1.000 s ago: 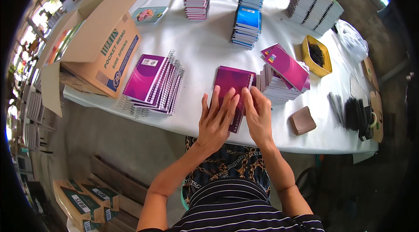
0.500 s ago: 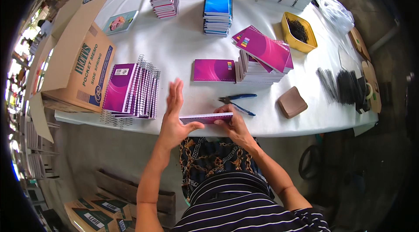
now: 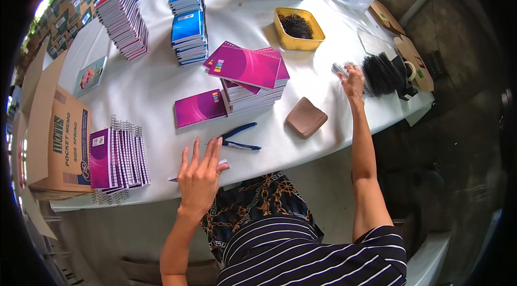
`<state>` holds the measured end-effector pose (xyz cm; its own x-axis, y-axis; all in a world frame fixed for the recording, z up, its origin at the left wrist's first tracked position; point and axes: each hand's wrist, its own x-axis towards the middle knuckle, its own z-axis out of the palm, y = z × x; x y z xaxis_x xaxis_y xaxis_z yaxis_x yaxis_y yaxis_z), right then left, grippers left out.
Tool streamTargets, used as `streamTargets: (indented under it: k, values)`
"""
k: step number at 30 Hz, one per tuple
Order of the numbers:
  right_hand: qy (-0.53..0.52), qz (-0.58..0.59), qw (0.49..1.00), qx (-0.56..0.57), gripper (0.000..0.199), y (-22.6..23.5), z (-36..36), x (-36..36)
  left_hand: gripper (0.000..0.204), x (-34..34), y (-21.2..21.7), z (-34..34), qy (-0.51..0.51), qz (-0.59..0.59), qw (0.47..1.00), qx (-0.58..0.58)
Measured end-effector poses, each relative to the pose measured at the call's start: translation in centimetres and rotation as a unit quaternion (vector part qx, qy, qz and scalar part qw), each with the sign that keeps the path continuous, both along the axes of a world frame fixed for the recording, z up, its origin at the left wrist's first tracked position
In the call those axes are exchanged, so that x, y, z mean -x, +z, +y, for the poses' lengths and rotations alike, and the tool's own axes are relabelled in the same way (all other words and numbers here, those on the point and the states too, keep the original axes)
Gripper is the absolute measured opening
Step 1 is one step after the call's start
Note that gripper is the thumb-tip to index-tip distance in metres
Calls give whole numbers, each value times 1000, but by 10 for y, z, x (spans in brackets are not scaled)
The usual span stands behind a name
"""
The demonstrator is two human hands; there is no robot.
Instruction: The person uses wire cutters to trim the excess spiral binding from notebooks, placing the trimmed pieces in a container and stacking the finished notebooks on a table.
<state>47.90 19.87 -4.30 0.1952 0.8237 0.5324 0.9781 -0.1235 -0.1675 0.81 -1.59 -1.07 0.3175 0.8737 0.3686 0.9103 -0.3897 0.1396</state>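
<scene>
Right grip (image 3: 353,83), closure unclear, from notebook (image 3: 224,165) to silver coils (image 3: 337,69); left grip (image 3: 198,182) open-fingered over that notebook.

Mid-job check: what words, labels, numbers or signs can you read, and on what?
I won't copy wording; print shows here:
Brown open box: large dark print, legible, not quoted.
Top purple notebook on the pile: short lettering on coloured blocks, not quoted.
Spiral-bound purple notebooks: white label, too small.
Blue notebooks: white label, too small.
Pliers: pale handle mark, too small.
Far boxes: labels too small.
</scene>
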Motion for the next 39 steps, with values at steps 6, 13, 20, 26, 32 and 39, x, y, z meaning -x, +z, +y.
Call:
streamTargets:
  k: [6,13,20,26,32,39]
  values:
    - [36,-147,988,10,21,-29,21,-20,63,1,-1,-3,10,9,1000,4]
    - [172,-75,982,-17,18,10,12,-20,64,0,0,-2,14,-5,1000,3]
    - [318,126,940,-17,24,94,-77,111,65,2,-3,-3,25,11,1000,-11]
    - [493,303,806,121,28,58,-165,252,66,1,0,-1,18,23,999,-14]
    - [532,338,762,146,25,36,-161,276,66,2,-1,1,21,6,1000,6]
    - [560,325,742,172,23,36,-158,274,68,2,-1,2,12,-3,1000,16]
